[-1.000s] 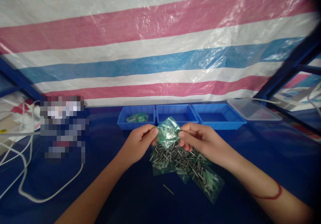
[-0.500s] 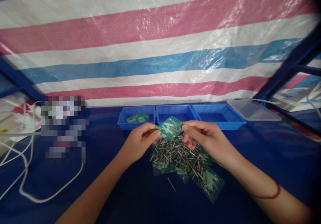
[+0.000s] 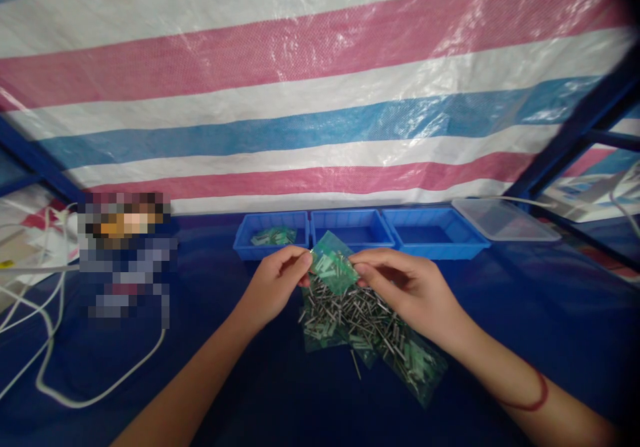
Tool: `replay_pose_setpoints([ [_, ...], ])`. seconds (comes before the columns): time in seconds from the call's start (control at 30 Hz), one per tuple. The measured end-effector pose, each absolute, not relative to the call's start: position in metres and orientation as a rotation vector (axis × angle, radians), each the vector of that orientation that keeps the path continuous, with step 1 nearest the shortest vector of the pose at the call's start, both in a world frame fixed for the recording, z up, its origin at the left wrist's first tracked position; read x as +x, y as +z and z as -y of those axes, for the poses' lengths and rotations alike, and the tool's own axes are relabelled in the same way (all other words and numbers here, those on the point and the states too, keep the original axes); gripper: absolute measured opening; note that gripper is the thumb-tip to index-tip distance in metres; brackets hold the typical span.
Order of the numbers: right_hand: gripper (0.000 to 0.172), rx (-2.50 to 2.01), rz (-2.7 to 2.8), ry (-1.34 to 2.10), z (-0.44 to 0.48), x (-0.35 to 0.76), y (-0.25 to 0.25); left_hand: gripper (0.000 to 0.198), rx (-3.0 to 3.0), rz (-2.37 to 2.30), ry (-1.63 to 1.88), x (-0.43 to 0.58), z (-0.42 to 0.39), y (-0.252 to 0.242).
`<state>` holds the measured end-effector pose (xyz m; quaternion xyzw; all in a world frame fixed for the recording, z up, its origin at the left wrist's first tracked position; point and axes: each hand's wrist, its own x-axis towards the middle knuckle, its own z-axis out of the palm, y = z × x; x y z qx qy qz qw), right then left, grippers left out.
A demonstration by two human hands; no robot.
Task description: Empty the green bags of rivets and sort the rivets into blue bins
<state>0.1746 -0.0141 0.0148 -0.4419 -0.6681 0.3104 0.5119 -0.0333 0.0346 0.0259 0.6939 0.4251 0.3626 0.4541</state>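
A small green-tinted plastic bag [image 3: 334, 267] with small pale and metal pieces inside is stretched between my two hands. My left hand [image 3: 280, 280] pinches its left corner between thumb and fingers. On the other side, my right hand [image 3: 405, 280] pinches the right edge, its thumb in front. Right below lies a pile of thin metal pins [image 3: 370, 317], spread over several more green bags [image 3: 423, 367]. One loose pin [image 3: 355, 365] rests on the dark blue surface in front of the pile.
Three blue bins stand in a row behind my hands. Green bags lie in the left bin [image 3: 273, 235]; beside it are the middle bin [image 3: 353, 228] and right bin [image 3: 435, 233]. A clear lid [image 3: 505, 220] lies at right. White cables [image 3: 100, 400] loop at left.
The bag has turned and shifted slightly left and down, with both hands still gripping it. My right hand has moved a little left. The loose pin now lies further right and at a steeper angle.
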Motion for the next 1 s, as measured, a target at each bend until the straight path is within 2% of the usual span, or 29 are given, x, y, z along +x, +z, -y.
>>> replay_pose_setpoints([
  [0.13,0.024,-1.159,1.673,0.613,0.017,0.174,0.018,0.028,1.848,-1.311,1.094,-0.049,-0.050,0.029],
  [0.2,0.023,-1.174,1.711,0.557,0.019,0.174,0.021,0.030,1.862,-1.449,1.180,-0.060,-0.062,0.030],
  [0.33,0.016,-1.178,1.796,0.618,0.019,0.174,0.021,0.029,2.220,-1.730,1.100,-0.076,-0.080,0.028],
  [0.47,0.016,-1.173,1.760,0.752,0.013,0.175,0.015,0.027,2.453,-1.864,1.081,-0.081,-0.080,0.031],
  [0.6,0.030,-1.222,1.807,0.629,0.009,0.181,0.016,0.039,2.382,-1.906,1.080,-0.083,-0.070,0.041],
  [0.7,0.042,-1.337,1.849,0.364,0.008,0.188,0.021,0.042,2.409,-1.861,1.044,-0.082,-0.065,0.047],
  [0.77,0.045,-1.392,1.851,0.254,0.007,0.194,0.025,0.039,2.443,-1.800,0.972,-0.080,-0.062,0.048],
  [0.83,0.039,-1.393,1.852,0.238,0.005,0.199,0.027,0.034,2.496,-1.663,0.849,-0.078,-0.059,0.047],
  [0.93,0.020,-1.342,1.824,0.253,0.003,0.205,0.028,0.023,2.544,-1.290,0.651,-0.073,-0.053,0.041],
  [1.0,0.022,-1.334,1.805,0.244,0.002,0.205,0.027,0.026,2.524,-1.155,0.543,-0.069,-0.048,0.036],
])
